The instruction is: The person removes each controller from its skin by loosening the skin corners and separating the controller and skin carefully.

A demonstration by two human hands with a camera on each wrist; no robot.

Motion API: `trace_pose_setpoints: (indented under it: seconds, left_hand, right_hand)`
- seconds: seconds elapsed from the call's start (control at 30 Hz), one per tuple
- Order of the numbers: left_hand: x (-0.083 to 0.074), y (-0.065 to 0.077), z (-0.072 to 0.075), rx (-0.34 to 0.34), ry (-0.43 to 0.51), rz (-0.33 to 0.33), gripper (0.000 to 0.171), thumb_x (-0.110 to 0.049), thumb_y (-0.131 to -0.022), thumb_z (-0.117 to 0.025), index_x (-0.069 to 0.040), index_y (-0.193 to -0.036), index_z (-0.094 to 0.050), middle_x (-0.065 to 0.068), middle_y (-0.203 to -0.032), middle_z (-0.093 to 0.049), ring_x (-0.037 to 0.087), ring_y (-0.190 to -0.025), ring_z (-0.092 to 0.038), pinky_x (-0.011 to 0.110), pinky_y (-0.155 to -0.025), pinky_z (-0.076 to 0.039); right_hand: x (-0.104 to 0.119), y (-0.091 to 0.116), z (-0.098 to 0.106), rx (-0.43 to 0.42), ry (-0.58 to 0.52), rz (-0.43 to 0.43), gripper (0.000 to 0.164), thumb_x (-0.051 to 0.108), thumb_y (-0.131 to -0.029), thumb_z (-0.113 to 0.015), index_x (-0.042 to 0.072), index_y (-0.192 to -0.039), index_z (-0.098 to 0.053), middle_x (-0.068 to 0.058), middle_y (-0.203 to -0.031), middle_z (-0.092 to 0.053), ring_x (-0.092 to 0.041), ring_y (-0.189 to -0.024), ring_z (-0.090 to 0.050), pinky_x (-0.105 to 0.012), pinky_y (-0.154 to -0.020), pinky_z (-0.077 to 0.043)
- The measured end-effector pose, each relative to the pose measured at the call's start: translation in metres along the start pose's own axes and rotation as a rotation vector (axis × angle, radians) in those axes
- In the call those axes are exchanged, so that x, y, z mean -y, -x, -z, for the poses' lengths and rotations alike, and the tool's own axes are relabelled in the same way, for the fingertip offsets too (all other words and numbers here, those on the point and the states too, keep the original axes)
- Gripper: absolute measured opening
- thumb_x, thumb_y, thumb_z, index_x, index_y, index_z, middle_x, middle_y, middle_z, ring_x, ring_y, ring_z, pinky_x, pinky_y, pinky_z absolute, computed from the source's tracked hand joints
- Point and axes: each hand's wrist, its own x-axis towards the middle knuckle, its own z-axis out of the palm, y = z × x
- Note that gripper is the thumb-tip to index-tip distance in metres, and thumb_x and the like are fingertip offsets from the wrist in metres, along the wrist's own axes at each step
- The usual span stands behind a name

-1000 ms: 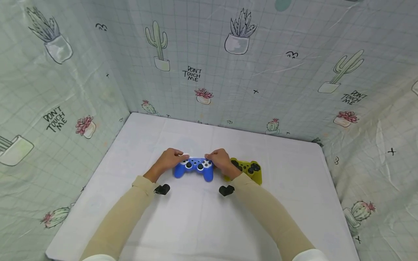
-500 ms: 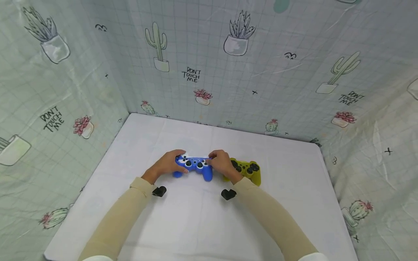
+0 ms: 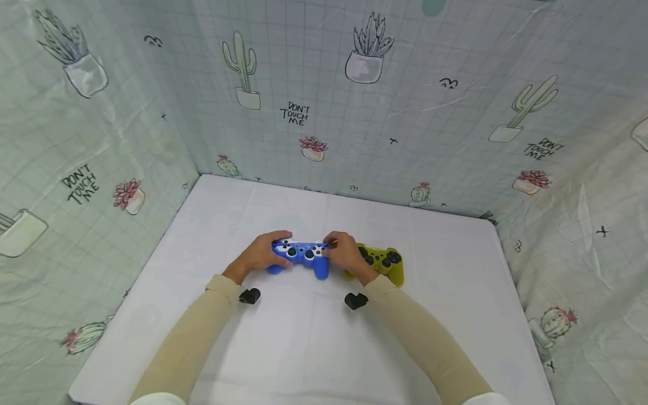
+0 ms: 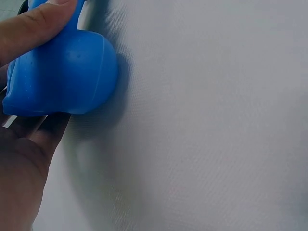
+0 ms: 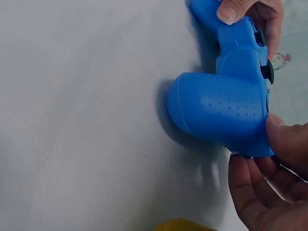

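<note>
A blue game controller (image 3: 301,255) with white areas round its buttons lies on the white table, sticks facing up. My left hand (image 3: 260,252) grips its left end, thumb on the near side and fingers at the far edge. In the left wrist view, the fingers reach beneath its rounded blue handle (image 4: 67,72). My right hand (image 3: 346,253) pinches the upper right corner. The right wrist view shows that thumb on the blue shell (image 5: 216,103), with dotted texture, and fingers at the far edge. Partly behind my right wrist lies a yellow-green controller (image 3: 378,264).
The white tabletop (image 3: 293,349) stretches around both hands. Cactus-printed cloth (image 3: 324,118) rises along the back and both sides. A black piece (image 3: 250,296) sticks out at the left wrist, another black piece (image 3: 356,301) at the right.
My left hand has shifted from the controller's upper left corner to a wrap round its left end. The right fingers have moved slightly at the right corner. The yellow-green controller stays put.
</note>
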Motion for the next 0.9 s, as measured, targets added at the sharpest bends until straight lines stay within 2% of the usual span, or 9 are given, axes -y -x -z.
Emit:
trace_pose_setpoints:
  seconds: [0.2,0.33,0.47,0.67,0.9]
  left_hand:
    - [0.003,-0.004,-0.003,-0.005,-0.012,0.026,0.084,-0.026,-0.081,-0.09,-0.021,-0.155,-0.05,0.014,-0.165,-0.043,0.04,-0.15,-0.041,0.061,-0.126,-0.03]
    - [0.005,-0.006,-0.004,-0.01,-0.03,0.021,0.084,-0.027,-0.08,-0.091,-0.021,-0.154,-0.051,0.013,-0.164,-0.045,0.039,-0.149,-0.043,0.06,-0.126,-0.031]
    - [0.003,-0.007,-0.003,0.007,-0.036,0.0,0.084,-0.026,-0.081,-0.09,-0.018,-0.155,-0.051,0.01,-0.165,-0.044,0.039,-0.154,-0.038,0.059,-0.128,-0.028]
    - [0.003,-0.005,-0.004,0.041,-0.063,-0.027,0.086,-0.028,-0.085,-0.087,-0.018,-0.159,-0.044,0.007,-0.169,-0.038,0.038,-0.159,-0.029,0.059,-0.129,-0.023]
    - [0.002,-0.004,-0.008,0.02,-0.113,-0.071,0.085,-0.029,-0.087,-0.085,-0.014,-0.159,-0.043,0.007,-0.17,-0.037,0.037,-0.158,-0.031,0.058,-0.128,-0.026]
  right_hand:
    - [-0.002,-0.007,0.001,0.011,-0.019,-0.019,0.021,0.008,-0.094,-0.074,0.003,-0.114,-0.07,-0.012,-0.11,-0.07,-0.025,-0.1,-0.063,-0.039,-0.095,-0.057]
    - [-0.004,-0.012,-0.001,0.011,0.03,0.007,0.011,0.009,-0.099,-0.069,0.005,-0.109,-0.068,-0.01,-0.104,-0.068,-0.023,-0.095,-0.061,-0.035,-0.089,-0.055]
    - [-0.002,-0.015,-0.004,0.003,0.078,0.029,0.005,0.008,-0.102,-0.064,0.005,-0.105,-0.065,-0.01,-0.098,-0.065,-0.023,-0.09,-0.058,-0.033,-0.082,-0.053]
    - [0.004,-0.013,-0.01,0.002,0.084,0.007,0.004,0.006,-0.104,-0.059,0.004,-0.103,-0.061,-0.009,-0.093,-0.061,-0.021,-0.087,-0.056,-0.029,-0.076,-0.048]
    - [0.007,-0.01,-0.012,-0.01,0.058,-0.019,0.008,0.005,-0.106,-0.052,0.005,-0.1,-0.056,-0.01,-0.093,-0.057,-0.023,-0.088,-0.056,-0.031,-0.076,-0.047]
